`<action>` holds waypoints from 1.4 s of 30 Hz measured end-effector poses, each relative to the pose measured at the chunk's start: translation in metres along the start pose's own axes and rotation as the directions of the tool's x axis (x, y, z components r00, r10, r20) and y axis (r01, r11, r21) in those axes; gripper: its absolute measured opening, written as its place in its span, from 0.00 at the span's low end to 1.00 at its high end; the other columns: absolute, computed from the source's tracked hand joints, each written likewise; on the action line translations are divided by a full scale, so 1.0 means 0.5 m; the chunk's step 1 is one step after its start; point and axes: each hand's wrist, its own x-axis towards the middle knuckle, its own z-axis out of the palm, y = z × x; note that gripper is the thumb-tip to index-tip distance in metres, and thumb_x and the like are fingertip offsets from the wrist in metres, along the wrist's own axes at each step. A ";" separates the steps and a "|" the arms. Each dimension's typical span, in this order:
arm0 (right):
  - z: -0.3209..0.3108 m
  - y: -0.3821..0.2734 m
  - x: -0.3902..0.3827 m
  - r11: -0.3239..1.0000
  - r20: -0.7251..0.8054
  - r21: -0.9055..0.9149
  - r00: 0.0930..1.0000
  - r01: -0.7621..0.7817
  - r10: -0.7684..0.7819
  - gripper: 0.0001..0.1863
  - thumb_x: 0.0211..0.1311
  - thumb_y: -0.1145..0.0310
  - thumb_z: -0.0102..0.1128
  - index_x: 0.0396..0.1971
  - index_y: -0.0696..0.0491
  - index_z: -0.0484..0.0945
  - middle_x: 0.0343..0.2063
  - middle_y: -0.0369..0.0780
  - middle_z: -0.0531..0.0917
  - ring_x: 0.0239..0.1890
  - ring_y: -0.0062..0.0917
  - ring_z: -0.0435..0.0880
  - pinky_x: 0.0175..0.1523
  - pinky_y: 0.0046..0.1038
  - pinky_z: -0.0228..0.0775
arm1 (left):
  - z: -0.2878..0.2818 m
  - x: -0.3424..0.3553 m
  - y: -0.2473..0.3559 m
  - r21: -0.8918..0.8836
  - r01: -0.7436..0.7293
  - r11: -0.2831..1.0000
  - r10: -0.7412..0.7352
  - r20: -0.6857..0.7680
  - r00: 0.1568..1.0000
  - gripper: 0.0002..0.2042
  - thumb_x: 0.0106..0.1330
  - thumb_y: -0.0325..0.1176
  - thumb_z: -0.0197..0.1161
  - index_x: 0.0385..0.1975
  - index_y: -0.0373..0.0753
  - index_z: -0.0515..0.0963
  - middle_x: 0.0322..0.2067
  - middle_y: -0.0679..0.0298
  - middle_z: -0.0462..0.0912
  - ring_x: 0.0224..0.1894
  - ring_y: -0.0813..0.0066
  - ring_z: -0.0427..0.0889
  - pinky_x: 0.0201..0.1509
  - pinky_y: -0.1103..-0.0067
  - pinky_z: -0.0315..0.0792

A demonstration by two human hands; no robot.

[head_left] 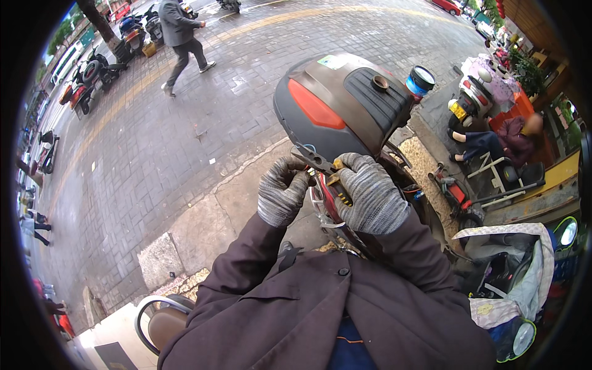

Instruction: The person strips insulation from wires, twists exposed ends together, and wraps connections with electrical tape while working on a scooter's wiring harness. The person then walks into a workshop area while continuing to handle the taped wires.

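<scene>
Both hands wear striped grey knit gloves. My right hand [373,194] grips pliers [313,157] with yellow-and-black handles; their metal jaws point up-left toward a thin light wire loop. Beside the jaws, my left hand [282,191] is closed in a pinch, and what lies between its fingertips is too small to name. Just beyond both hands sits a scooter's black-and-brown top case [348,98] with a red reflector, a small round cup [380,83] and a blue-banded canister [420,80]. Red and silver scooter bodywork [327,209] shows below the pliers, partly hidden by my hands.
A person in grey [180,37] walks on the paving among parked scooters [83,86]. At right, a person [512,142] sits near another scooter [468,105] and a red-and-black tool [453,191]. A quilted cover [533,246] lies lower right, a curved-tube chair [166,327] lower left.
</scene>
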 end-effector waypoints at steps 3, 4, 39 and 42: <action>-0.002 -0.004 -0.006 0.998 -0.012 -0.069 1.000 0.010 -0.011 0.25 0.43 0.67 0.65 0.45 0.59 0.77 0.50 0.48 0.75 0.51 0.41 0.74 0.58 0.38 0.66 | 0.005 -0.001 -0.003 0.008 -0.048 0.999 0.048 0.002 0.999 0.05 0.65 0.23 0.55 0.39 0.33 0.74 0.29 0.57 0.82 0.22 0.82 0.75 0.27 0.84 0.69; -0.002 -0.005 -0.008 0.995 -0.014 -0.100 1.000 0.011 -0.013 0.26 0.43 0.66 0.65 0.47 0.58 0.76 0.50 0.46 0.74 0.51 0.40 0.73 0.57 0.38 0.65 | 0.008 -0.002 -0.004 0.017 -0.073 0.997 0.073 0.001 0.997 0.04 0.65 0.24 0.55 0.38 0.34 0.74 0.27 0.57 0.82 0.16 0.84 0.71 0.20 0.87 0.66; 0.099 -0.002 -0.024 0.952 -0.077 0.301 0.996 0.058 -0.036 0.13 0.44 0.74 0.64 0.32 0.63 0.75 0.32 0.52 0.76 0.36 0.47 0.78 0.41 0.38 0.73 | 0.008 -0.026 0.047 0.929 -0.228 0.290 0.205 0.172 0.964 0.06 0.59 0.28 0.59 0.36 0.40 0.79 0.30 0.53 0.80 0.32 0.51 0.80 0.34 0.65 0.74; 0.113 -0.003 -0.017 0.950 -0.082 0.308 0.996 0.052 -0.028 0.13 0.44 0.74 0.63 0.32 0.63 0.75 0.32 0.51 0.76 0.36 0.46 0.78 0.41 0.38 0.73 | 0.003 -0.019 0.042 0.943 -0.240 0.230 0.291 0.169 0.942 0.07 0.59 0.28 0.59 0.36 0.40 0.80 0.32 0.54 0.81 0.35 0.52 0.80 0.36 0.64 0.74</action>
